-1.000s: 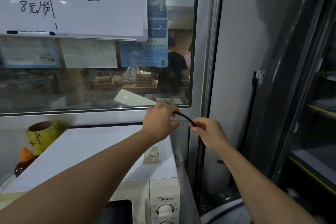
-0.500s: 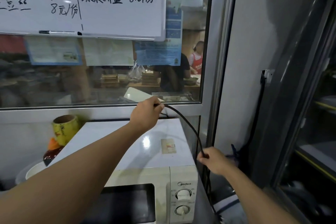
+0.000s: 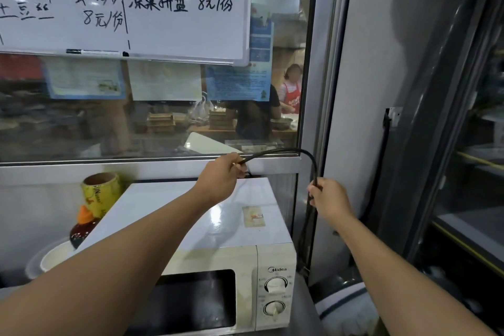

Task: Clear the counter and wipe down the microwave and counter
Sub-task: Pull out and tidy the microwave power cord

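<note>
1. Microwave (image 3: 207, 229) sits just below both hands; its black cord (image 3: 286, 150) arcs between them, left hand (image 3: 221, 180) and right hand (image 3: 328, 199) each closed around it.
2. Beyond the left forearm, a yellow tape roll (image 3: 101, 194) and bowl (image 3: 51, 256) remain: clearing looks unfinished, wiping not begun.

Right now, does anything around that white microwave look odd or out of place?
Yes. A black power cable arches in the air above the white microwave, held between the left hand and the right hand rather than lying tucked behind. On the microwave's top, a small paper sticker looks yellowed. Nothing appears spilled.
</note>
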`<state>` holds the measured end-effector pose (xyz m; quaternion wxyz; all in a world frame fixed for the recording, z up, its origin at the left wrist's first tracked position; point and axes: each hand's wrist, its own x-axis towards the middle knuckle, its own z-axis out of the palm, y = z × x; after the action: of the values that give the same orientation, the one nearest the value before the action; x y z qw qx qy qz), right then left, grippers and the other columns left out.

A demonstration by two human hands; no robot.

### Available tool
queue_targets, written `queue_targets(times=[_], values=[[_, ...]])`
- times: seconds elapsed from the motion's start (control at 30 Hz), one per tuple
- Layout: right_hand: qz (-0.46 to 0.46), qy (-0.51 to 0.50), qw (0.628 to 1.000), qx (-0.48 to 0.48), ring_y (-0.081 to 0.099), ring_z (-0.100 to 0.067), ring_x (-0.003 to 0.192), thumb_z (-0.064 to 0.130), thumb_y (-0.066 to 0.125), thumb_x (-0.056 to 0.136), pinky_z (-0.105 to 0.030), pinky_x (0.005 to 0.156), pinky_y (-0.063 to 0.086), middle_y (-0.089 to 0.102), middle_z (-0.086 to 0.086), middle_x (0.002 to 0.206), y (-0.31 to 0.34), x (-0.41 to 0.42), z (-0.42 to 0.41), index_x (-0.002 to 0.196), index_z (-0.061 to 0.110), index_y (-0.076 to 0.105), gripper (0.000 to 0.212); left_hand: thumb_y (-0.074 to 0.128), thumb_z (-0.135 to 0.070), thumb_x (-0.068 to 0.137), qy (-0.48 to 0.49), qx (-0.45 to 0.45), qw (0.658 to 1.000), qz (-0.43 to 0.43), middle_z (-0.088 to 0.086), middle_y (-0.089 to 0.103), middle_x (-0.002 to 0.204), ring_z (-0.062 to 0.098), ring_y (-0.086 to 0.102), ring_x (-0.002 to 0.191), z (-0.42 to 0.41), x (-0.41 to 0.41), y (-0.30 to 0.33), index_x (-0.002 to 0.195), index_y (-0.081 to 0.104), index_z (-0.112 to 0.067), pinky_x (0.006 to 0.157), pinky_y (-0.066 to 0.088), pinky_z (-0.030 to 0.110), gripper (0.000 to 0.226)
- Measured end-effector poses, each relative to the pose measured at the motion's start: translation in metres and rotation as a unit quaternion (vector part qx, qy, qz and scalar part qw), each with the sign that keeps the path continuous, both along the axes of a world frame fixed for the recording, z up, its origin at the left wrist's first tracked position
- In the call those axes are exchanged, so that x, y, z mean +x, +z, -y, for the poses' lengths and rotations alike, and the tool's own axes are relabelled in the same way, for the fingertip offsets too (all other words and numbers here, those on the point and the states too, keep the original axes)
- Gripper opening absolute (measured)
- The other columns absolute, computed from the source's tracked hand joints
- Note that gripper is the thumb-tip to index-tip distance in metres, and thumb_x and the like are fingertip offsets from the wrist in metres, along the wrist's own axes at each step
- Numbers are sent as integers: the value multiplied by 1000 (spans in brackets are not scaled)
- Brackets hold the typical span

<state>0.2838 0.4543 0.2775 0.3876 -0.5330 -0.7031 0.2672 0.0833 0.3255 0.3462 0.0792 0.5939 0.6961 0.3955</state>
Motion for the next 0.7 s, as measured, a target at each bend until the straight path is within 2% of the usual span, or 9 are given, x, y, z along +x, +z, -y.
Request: queue_targets(times=[0.1,0.17,0.23,0.33,0.43,0.53,0.63,0.7], values=[[-35,0,999,38,67,-29,78,13,51,95,-33,68,52,67,-16,83,24,-4,8,73,8,63,25,42,-14,96,18,-16,999,-47,9,67,101,27,61,94,4,-3,8,96,65,-11,85,51,41,24],[-45,6,997,58,67,-28,80,14,50,95,-37,72,54,66,-16,85,37,-7,15,77,8,63,23,44,-14,95,12,-27,998,-55,8,67,97,26,61,90,7,-3,9,96,67,-12,82,50,39,23],[-43,4,996,79,66,-26,81,15,50,96,-30,67,52,66,-14,86,45,-10,23,82,10,63,19,45,-11,95,-6,-35,998,-55,6,66,92,24,61,85,11,-2,7,95,68,-12,74,50,30,23],[-39,4,992,117,64,-27,84,13,47,96,-26,60,44,67,-15,88,56,-11,36,88,8,64,20,47,-8,94,-22,-41,997,-66,-1,61,87,9,54,73,17,-1,2,94,70,-14,59,37,12,24],[-13,12,985,169,58,-22,85,10,48,96,-22,63,42,63,-7,92,68,-14,50,100,7,67,19,49,-5,93,-22,-43,997,-56,-3,59,89,5,51,69,23,-1,-1,94,69,-15,62,36,14,22],[0,25,978,205,54,-14,93,5,51,93,-17,81,40,62,-6,106,75,-16,63,111,7,66,23,52,-6,92,-23,-49,997,-49,2,65,95,13,57,79,32,-3,-4,97,71,-14,69,40,19,21],[-8,46,976,211,59,-20,100,-3,51,91,-23,92,45,62,-8,109,74,-17,74,108,5,66,24,58,-8,89,-26,-42,998,-47,2,68,102,16,61,86,42,-5,-7,98,72,-14,73,43,20,18],[-19,62,974,215,61,-19,97,-2,55,90,-20,89,46,62,-6,103,71,-19,81,104,6,67,21,61,-7,87,-31,-40,998,-35,2,69,101,15,62,86,47,-6,-10,99,73,-13,74,42,19,17]])
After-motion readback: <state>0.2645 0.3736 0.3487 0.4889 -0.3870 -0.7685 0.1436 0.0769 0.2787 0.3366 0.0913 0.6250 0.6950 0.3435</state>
